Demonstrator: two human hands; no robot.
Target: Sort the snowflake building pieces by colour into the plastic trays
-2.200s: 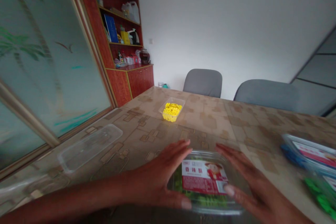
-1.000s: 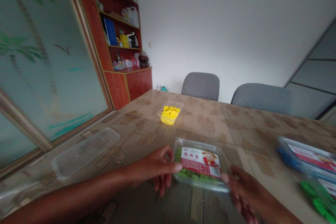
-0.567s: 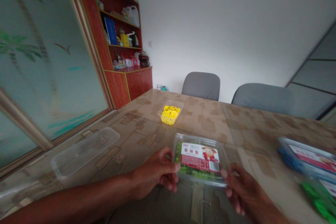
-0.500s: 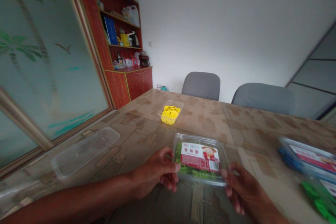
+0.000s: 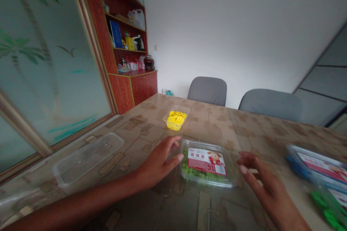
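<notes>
The left hand [image 5: 159, 159] and right hand [image 5: 269, 184] are flanking a labelled box [image 5: 208, 177] at lower centre.
A tub [image 5: 181, 108] of yellow pieces [image 5: 176, 119] is sitting beyond it, a clear plastic piece [image 5: 88, 158] is lying lower left, and a blue-filled box [image 5: 316, 162] and a green-filled box [image 5: 330, 204] are crowding the right edge. The labelled box is lying flat on the patterned table [image 5: 214, 121], green contents showing around its red-and-white label [image 5: 206, 160]. Unlike half a second ago, the fingers aren't pinching its sides: both hands are spreading wide, the right holding nothing, the left close by, contact unclear.
</notes>
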